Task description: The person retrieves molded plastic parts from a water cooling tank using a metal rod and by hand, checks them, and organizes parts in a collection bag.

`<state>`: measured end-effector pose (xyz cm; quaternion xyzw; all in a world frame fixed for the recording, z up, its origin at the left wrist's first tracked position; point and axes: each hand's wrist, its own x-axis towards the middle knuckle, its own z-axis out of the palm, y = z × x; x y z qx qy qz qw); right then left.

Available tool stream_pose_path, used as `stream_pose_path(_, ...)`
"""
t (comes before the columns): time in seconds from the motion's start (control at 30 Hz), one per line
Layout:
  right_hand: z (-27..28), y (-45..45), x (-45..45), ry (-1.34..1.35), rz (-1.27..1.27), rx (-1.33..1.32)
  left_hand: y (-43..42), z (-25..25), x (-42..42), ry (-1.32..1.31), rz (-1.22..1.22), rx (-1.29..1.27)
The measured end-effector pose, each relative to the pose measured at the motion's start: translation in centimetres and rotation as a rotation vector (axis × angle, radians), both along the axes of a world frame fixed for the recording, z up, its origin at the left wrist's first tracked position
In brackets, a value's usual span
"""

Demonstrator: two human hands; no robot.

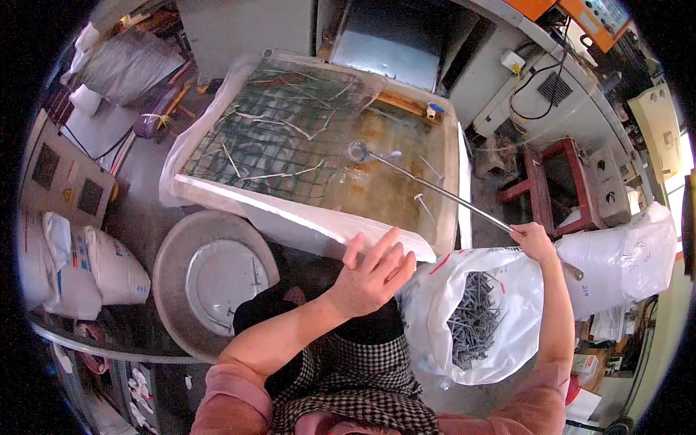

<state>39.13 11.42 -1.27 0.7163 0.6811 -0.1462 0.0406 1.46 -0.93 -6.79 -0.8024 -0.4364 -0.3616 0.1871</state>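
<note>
My right hand (535, 241) is wrapped round a long metal rod (464, 203). The rod's ring-shaped end (358, 151) is over the shallow water in a large white-edged tub (319, 214). My left hand (373, 275) is empty, its fingers spread near the tub's front edge. Green netting (268, 130) with pale strips covers the tub's left part. Two thin pale pieces, one of them a T-shaped piece (425, 206), lie in the right part. Below my right hand stands a white plastic bag (424, 308) holding many grey slender pieces (475, 319).
A round grey basin (170, 283) stands at the left, beside white sacks (109, 268). A reddish stool frame (533, 192) and another white sack (594, 264) are at the right. Machine cabinets (246, 36) line the back. A blue-handled valve (433, 111) sits at the tub's back right corner.
</note>
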Motion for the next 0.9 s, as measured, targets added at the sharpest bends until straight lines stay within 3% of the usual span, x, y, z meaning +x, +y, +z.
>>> stream_pose_path(0.27,-1.5,3.0,-1.8,0.019,0.106,-0.031,0.2,-0.4,-0.2,0.004,-0.005,0.011)
stream_pose_path(0.47,-9.3,8.9,-2.7,0.256,0.081,-0.138,0.2,-0.6,-0.3,0.007,0.009,0.012)
stream_pose_path(0.7,-17.3,14.9,-5.7,0.335,0.155,-0.176,0.6,-0.9,-1.1,0.080,0.003,-0.011)
stream_pose_path(0.9,-19.3,17.3,-12.4,0.326,0.139,-0.361,0.9,-0.7,-1.5,0.058,-0.020,-0.033)
